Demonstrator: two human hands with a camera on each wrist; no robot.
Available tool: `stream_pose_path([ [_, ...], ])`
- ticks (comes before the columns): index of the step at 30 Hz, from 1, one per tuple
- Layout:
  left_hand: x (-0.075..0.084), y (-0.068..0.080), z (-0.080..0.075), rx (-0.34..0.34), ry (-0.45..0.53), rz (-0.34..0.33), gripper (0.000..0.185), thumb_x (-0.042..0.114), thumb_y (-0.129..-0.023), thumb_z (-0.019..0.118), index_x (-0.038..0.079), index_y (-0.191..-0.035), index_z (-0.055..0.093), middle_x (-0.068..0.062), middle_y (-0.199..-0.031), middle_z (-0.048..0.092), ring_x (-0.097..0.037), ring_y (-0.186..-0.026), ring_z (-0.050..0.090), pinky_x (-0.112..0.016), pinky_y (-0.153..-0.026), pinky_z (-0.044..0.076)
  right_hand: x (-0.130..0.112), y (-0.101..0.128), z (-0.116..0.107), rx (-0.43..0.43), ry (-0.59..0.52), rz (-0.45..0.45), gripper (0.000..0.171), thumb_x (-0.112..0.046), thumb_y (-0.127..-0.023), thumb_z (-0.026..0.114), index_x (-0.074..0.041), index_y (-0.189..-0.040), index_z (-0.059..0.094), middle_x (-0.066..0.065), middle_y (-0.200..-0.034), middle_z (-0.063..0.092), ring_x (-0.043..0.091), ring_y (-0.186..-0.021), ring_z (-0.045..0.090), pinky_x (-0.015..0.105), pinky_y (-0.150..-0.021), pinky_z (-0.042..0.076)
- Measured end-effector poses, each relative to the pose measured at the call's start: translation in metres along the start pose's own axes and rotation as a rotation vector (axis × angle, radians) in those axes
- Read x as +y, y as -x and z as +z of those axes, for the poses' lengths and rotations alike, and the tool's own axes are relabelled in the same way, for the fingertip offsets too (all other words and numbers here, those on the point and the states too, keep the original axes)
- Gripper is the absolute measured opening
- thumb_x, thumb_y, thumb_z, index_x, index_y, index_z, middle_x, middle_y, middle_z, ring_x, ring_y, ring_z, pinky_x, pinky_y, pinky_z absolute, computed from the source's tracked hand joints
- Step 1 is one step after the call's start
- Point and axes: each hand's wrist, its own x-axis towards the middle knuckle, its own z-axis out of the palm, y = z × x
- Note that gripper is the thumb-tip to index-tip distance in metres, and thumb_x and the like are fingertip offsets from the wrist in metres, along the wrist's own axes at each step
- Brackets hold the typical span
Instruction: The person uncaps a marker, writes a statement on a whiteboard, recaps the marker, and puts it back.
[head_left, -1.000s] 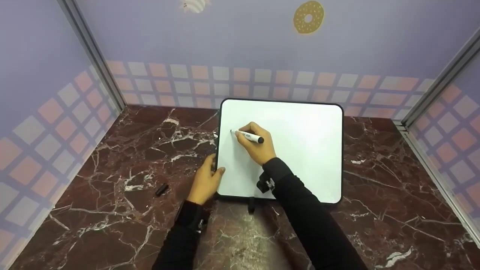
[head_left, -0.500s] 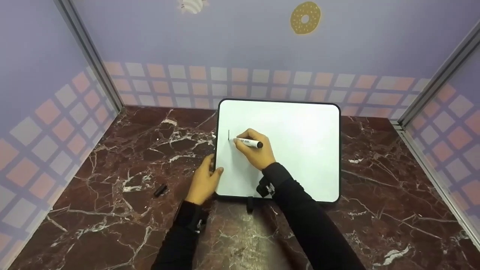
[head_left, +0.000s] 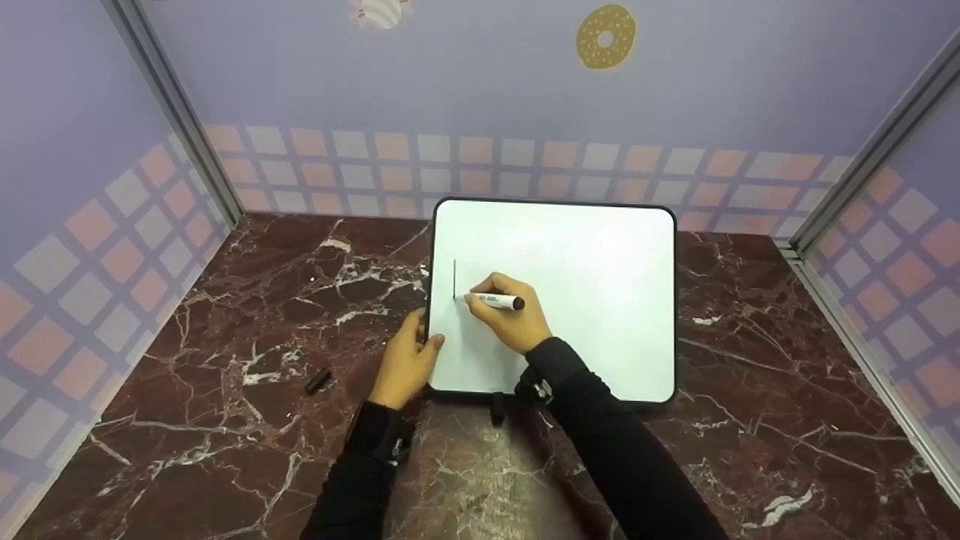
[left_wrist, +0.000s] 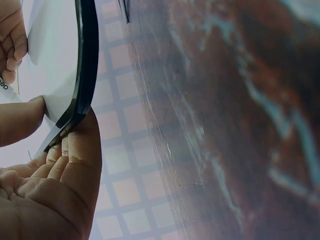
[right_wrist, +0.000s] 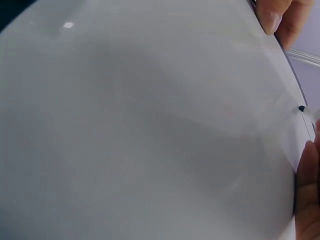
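Note:
A whiteboard (head_left: 600, 300) with a thin black frame stands tilted on the table. My right hand (head_left: 514, 311) pinches a white marker (head_left: 495, 301) with a black end, its dark tip (right_wrist: 301, 108) at the board's surface. One thin vertical black line (head_left: 454, 277) runs down the left part of the board to that tip. My left hand (head_left: 405, 364) grips the board's left edge, thumb on the front and fingers behind the frame, as the left wrist view shows (left_wrist: 55, 175). A black marker cap (head_left: 319, 380) lies on the table left of this hand.
The dark red marble table (head_left: 757, 450) has white veins. A small black piece (head_left: 498, 409) juts out under the board's lower edge. A lilac wall (head_left: 480, 90) with pink and white checks rises behind, with side panels on both sides.
My right hand has moved the marker downward along the board, and the vertical line has grown from a dot to a long stroke. My left hand keeps its grip on the edge.

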Motion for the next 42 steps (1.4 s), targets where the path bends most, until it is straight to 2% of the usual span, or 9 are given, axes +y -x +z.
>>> stream_pose_path([
  [8,0.000,0.000,0.001,0.007,0.003,0.009,0.054,0.014,-0.096,0.059,-0.001,-0.145,0.040,-0.018,-0.106,0.064,-0.018,-0.074,0.061,-0.028,-0.061,0.050,0.002,0.003,-0.001,-0.003,-0.035,0.006,0.007,-0.014,-0.088,0.070,-0.007,-0.087,0.071,0.009,-0.086,0.074,0.010,-0.069,0.062,0.022,-0.062,0.050],
  [14,0.000,-0.002,0.003,0.002,0.001,0.001,0.054,0.014,-0.096,0.059,0.001,-0.145,0.041,-0.019,-0.110,0.064,-0.023,-0.081,0.065,-0.032,-0.066,0.053,0.004,-0.004,-0.002,0.097,-0.087,0.043,0.009,-0.015,-0.088,0.071,-0.006,-0.088,0.071,0.009,-0.083,0.073,0.011,-0.067,0.060,0.022,-0.061,0.049],
  [17,0.001,-0.001,0.003,0.001,-0.008,0.002,0.053,0.014,-0.097,0.058,0.000,-0.145,0.040,-0.021,-0.114,0.064,-0.025,-0.086,0.066,-0.036,-0.069,0.055,0.003,-0.009,-0.002,0.119,-0.075,0.058,0.010,-0.017,-0.088,0.071,-0.006,-0.090,0.071,0.008,-0.084,0.073,0.011,-0.068,0.061,0.023,-0.062,0.050],
  [32,0.001,0.000,0.002,-0.001,-0.009,-0.003,0.054,0.014,-0.097,0.058,0.000,-0.145,0.040,-0.020,-0.113,0.063,-0.025,-0.087,0.065,-0.036,-0.070,0.055,-0.001,-0.013,0.000,0.092,-0.014,0.023,0.012,-0.018,-0.089,0.070,-0.006,-0.089,0.071,0.007,-0.084,0.074,0.011,-0.068,0.062,0.023,-0.062,0.051],
  [42,-0.001,0.000,0.000,0.007,0.010,0.001,0.054,0.014,-0.096,0.059,0.000,-0.145,0.041,-0.020,-0.112,0.064,-0.026,-0.087,0.066,-0.036,-0.071,0.056,0.002,-0.014,-0.003,0.086,-0.018,0.008,0.012,-0.018,-0.088,0.071,-0.006,-0.088,0.071,0.008,-0.081,0.073,0.010,-0.066,0.059,0.022,-0.060,0.050],
])
